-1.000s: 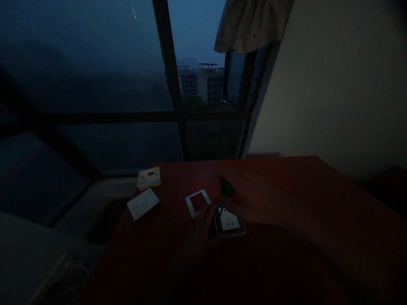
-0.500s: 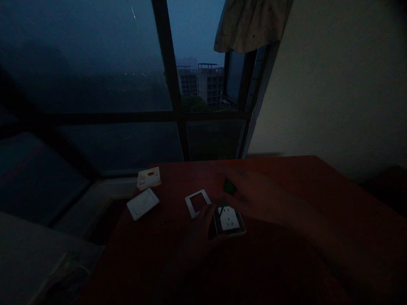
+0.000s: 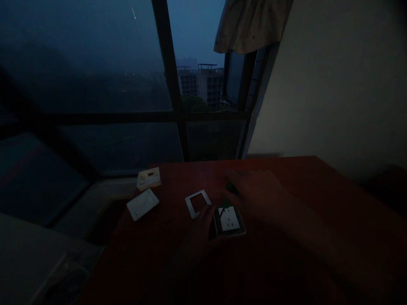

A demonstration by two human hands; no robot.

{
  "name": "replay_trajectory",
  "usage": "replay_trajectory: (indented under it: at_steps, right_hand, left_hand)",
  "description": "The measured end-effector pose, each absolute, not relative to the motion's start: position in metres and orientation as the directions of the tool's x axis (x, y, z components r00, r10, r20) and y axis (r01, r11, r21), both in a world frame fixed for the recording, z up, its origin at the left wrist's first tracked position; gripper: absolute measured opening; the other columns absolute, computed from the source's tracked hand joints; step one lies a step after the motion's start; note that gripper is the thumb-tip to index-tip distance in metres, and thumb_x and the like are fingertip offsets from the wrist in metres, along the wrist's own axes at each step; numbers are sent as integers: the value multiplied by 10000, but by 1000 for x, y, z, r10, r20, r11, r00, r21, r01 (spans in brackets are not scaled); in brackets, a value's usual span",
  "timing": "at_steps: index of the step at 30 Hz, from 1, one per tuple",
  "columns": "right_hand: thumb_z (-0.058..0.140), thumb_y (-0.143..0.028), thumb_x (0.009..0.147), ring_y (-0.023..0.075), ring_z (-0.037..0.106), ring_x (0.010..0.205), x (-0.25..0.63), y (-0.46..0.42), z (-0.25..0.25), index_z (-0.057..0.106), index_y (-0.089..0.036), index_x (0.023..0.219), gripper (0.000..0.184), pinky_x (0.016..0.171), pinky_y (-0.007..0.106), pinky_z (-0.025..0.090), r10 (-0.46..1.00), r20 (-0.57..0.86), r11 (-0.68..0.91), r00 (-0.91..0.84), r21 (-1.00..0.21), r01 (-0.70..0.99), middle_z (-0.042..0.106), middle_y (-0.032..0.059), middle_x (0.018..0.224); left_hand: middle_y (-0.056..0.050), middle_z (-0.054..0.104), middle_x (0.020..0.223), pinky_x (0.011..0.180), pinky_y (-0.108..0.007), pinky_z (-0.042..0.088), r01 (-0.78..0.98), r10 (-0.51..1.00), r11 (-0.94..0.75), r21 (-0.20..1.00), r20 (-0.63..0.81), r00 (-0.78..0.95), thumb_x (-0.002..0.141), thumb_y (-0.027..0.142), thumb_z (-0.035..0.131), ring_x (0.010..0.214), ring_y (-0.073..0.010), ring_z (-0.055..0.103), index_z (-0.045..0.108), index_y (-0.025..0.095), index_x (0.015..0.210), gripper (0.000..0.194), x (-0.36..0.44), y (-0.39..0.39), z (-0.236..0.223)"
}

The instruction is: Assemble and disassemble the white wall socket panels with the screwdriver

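A wall socket (image 3: 229, 220) with a white face and dark surround lies on the table. My left hand (image 3: 202, 231) grips it from the left, fingers at its upper left edge and thumb along the near side. Above the socket, my right hand (image 3: 254, 190) is closed round the green handle of a screwdriver (image 3: 230, 187). The dark shaft slants down to the socket's upper left corner; whether the tip sits in a screw is too dark to tell. Just beyond my left fingers lies a white square frame (image 3: 192, 206), apart from the socket.
A white open box (image 3: 149, 178) stands at the table's far left edge, and a white flat plate (image 3: 143, 204) lies in front of it. Small dark bits (image 3: 165, 223), perhaps screws, lie on the red-brown table (image 3: 286, 169). Windows rise behind; the light is dim.
My right hand has shifted and turned slightly about the green handle, its fingers changing position. The left hand and the socket stay in place.
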State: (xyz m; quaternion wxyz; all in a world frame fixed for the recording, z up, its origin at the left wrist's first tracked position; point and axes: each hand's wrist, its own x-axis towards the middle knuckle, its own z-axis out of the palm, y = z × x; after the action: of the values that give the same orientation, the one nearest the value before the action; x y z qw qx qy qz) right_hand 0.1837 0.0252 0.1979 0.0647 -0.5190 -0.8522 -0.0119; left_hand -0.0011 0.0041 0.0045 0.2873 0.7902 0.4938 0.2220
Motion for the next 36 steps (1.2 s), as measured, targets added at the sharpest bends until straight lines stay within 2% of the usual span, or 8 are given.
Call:
replay_trajectory:
  at_steps: [3,6,11,21,25,28,32,36]
  right_hand:
    - [462,-333,857,217,633,782,186,25,198,538,-214,1101,282,607,288,395,858,131,512,-497,-134,848,672,65,922]
    - [528,-256,806,208,617,874,189,23,199,508,-188,1170,371,680,281,414,838,135,545,-528,-235,805,646,84,1032]
    - [488,-335,876,205,620,854,191,26,195,525,-196,1157,316,687,291,429,839,154,543,-522,-296,786,645,85,1022]
    - [505,-133,805,153,595,866,201,24,190,570,-188,1017,228,731,262,452,767,260,625,-587,-509,592,628,47,993]
    - [507,-167,818,148,597,836,226,24,171,563,-213,1021,216,702,259,461,869,343,494,-356,-633,596,628,23,964]
    - [528,-288,835,171,601,823,248,23,141,568,-214,986,174,691,284,474,937,340,322,-81,-754,572,619,26,925]
    - [544,-419,823,172,591,707,271,15,90,572,-192,947,260,651,298,480,946,202,106,255,-932,348,606,25,804]
    - [590,-461,769,174,581,680,281,3,49,603,-191,894,298,605,288,487,902,28,-39,432,-988,147,605,25,796]
  left_hand:
    - [-107,273,1477,1071,-442,307,654,910,-338,677,58,411,765,385,667,1326,-290,307,259,231,1415,782,-1,4,7]
    - [-110,278,1474,1072,-462,298,645,908,-332,689,50,415,767,382,663,1328,-296,303,258,235,1414,778,0,5,7]
    - [-102,259,1482,1074,-461,298,632,912,-328,702,61,406,764,402,665,1338,-294,281,245,243,1420,795,-1,5,5]
    - [-111,294,1462,1066,-438,317,587,912,-309,748,58,407,768,390,664,1323,-286,315,298,234,1397,745,-5,6,6]
    - [-83,299,1451,1061,-402,335,582,917,-303,755,65,392,762,319,670,1304,-265,341,333,246,1372,700,-8,6,14]
    - [-61,402,1368,1000,-397,400,637,922,-324,699,82,379,794,283,616,1208,-251,448,428,266,1292,532,-7,7,30]
    - [-31,585,1077,836,-328,465,735,900,-396,550,73,430,859,227,500,973,-203,571,576,261,1060,218,-1,11,52]
    - [-33,622,913,718,-289,446,787,858,-475,394,6,514,856,190,476,835,-193,593,604,220,884,134,7,19,64]
